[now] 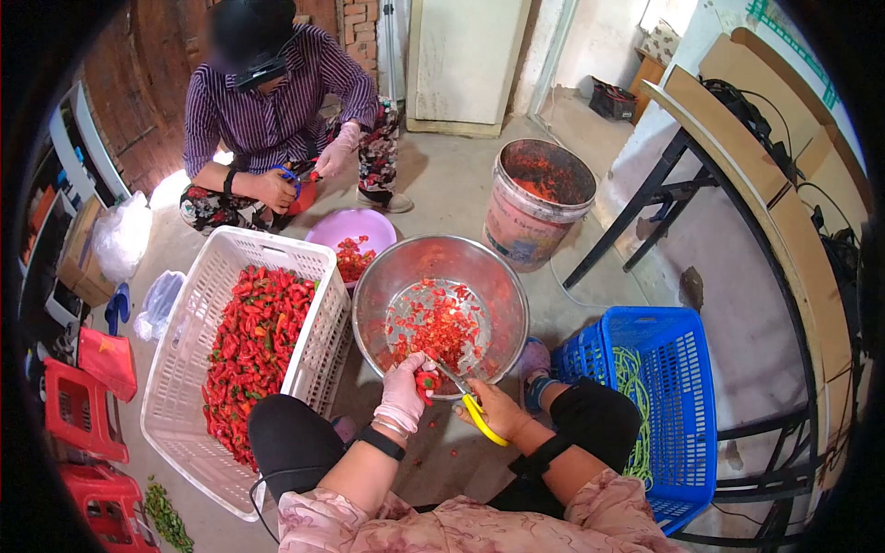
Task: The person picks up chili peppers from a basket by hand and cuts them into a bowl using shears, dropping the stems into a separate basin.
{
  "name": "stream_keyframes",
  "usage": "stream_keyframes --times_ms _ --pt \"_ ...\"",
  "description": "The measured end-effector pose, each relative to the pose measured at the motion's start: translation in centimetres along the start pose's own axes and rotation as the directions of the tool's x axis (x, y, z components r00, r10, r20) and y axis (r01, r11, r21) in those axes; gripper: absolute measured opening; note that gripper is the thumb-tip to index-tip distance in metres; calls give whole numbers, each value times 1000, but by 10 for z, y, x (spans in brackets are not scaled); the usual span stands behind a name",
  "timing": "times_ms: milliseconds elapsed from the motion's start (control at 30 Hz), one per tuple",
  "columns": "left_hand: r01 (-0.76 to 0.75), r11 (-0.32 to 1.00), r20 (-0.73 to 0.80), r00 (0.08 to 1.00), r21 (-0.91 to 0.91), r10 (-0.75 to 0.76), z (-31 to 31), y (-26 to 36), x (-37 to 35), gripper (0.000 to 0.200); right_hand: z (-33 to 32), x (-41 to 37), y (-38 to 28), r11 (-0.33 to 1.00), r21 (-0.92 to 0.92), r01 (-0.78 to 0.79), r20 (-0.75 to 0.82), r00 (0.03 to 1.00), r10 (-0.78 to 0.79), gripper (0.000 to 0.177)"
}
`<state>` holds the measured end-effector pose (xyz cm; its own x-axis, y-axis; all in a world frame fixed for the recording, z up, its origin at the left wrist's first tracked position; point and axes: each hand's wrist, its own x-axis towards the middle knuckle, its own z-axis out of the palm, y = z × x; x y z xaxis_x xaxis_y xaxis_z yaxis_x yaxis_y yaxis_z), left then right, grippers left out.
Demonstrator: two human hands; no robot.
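Red chili (426, 380) sat pinched in the gloved left hand (403, 394) over the near rim of the steel bowl (505, 293), that grip closed tight round it. The bare right hand (500, 410) was wrapped shut on yellow-handled scissors (477, 413), blades at the chili. The bowl, holding cut pieces, stood on the concrete floor (442, 175) between a white basket (312, 355) of chilies and a blue crate (687, 346). Beyond were a purple basin (364, 224), a stained bucket (524, 221) and a squatting co-worker (277, 111).
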<state>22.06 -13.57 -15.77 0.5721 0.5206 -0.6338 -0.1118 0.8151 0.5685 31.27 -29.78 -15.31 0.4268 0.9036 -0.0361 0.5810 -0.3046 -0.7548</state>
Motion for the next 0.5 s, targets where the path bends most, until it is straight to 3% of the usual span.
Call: stream_keyframes --times_ms 133,200,333,400,500 --pt "-18 1000 -28 999 8 19 5 -2 -7 9 -6 1 -7 1000 -6 -26 11 1000 26 51" --pt "-24 1000 -32 999 16 25 3 -4 -5 9 -10 1 -13 989 13 -147 67 987 146 50" --pt "-57 998 -23 998 20 58 2 -5 -4 9 -7 0 -6 992 9 -124 53 991 124 48" --pt "-89 994 -35 995 56 91 3 -5 -4 9 -6 0 -4 996 82 -38 -2 999 38 47" --pt "-151 985 -64 986 86 157 3 -5 -4 9 -8 1 -4 985 111 -134 69 990 127 47"
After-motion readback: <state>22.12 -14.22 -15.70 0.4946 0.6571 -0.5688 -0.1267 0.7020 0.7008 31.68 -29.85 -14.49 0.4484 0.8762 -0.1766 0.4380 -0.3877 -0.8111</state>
